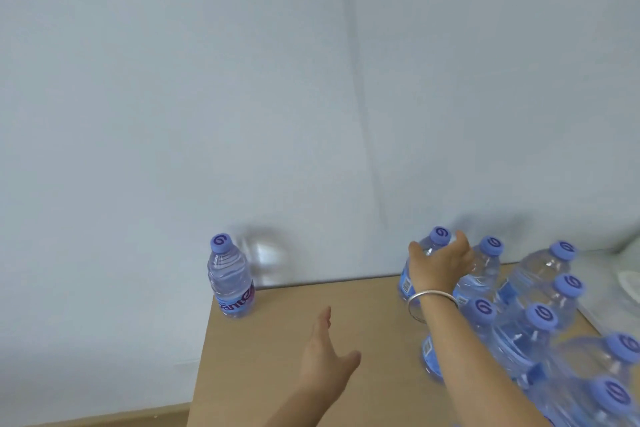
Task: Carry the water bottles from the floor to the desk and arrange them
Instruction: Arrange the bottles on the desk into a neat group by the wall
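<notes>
One clear water bottle (231, 279) with a purple cap stands alone at the far left corner of the light brown desk (346, 315). At the right side of the desk several more purple-capped bottles (540, 322) stand packed together. My right hand (441, 262), with a silver bangle on the wrist, grips the upper body of the far-left bottle of that group (437, 242) just below its cap. Above the desk's middle my left hand (325, 357) hovers with its fingers straight and spread, holding nothing.
A plain pale wall rises right behind the desk. A white object (628, 282) lies at the far right edge, mostly cut off. The desk's left edge runs down from the lone bottle; a strip of wooden floor (104, 419) shows at the bottom left.
</notes>
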The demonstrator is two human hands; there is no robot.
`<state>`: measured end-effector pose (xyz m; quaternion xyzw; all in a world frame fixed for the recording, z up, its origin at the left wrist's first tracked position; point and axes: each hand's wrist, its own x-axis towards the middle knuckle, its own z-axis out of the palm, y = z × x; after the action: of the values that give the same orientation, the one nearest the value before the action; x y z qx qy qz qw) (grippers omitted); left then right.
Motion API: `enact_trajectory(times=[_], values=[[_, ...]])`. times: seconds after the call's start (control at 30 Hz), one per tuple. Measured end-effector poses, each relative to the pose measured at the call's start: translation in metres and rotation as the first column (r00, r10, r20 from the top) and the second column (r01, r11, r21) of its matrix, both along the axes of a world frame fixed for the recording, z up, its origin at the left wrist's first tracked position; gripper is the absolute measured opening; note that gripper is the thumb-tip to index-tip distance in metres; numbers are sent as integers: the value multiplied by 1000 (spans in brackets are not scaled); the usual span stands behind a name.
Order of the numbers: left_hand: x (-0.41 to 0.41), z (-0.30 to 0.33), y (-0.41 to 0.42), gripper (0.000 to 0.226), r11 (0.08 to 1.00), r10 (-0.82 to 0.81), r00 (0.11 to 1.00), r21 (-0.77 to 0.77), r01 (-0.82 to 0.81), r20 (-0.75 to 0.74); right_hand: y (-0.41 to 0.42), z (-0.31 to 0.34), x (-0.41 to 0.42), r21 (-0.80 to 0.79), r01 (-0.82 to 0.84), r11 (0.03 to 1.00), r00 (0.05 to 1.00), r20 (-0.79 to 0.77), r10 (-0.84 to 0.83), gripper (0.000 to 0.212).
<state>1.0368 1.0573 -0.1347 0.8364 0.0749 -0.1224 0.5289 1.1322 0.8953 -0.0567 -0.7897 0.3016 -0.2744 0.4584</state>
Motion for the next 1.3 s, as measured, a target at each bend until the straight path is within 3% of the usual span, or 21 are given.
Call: enact_trajectory(times=[0.1,0.23,0.37,0.53,0.63,0.73,0.9,1.0,1.13,1.23,1.3], values=[[12,19,-11,84,999,-15,998,29,14,61,-6,-6,9,69,0,998,999,-48,4,46],[15,29,-15,83,998,-9,997,63,4,75,-11,-7,11,131,35,991,983,-186,-10,50],[11,33,-15,80,996,14,997,84,-20,72,-14,-17,10,63,-20,998,987,-158,30,45],[7,36,-18,76,994,9,998,109,-16,63,-16,-17,7,145,-57,988,986,-149,78,46],[7,37,-19,73,993,-8,997,119,-1,74,-14,-17,4,98,-71,993,983,-160,86,42],[6,38,-16,71,992,-7,997,130,-3,80,-1,-20,-1,-68,-125,990,984,-138,115,37],[10,41,3,71,991,63,989,111,-78,132,23,9,3,-121,-217,969,976,-49,213,42],[12,49,15,74,989,122,973,62,-136,194,34,44,-3,-77,-262,962,951,151,271,47],[13,79,24,76,965,244,880,-13,-262,406,48,97,-25,-63,-388,919,839,388,381,55],[10,108,22,96,960,271,821,-82,-267,503,52,136,-45,-39,-530,847,757,429,493,36],[4,123,18,94,960,280,798,-164,-226,533,57,154,-60,-45,-604,796,699,450,556,27]])
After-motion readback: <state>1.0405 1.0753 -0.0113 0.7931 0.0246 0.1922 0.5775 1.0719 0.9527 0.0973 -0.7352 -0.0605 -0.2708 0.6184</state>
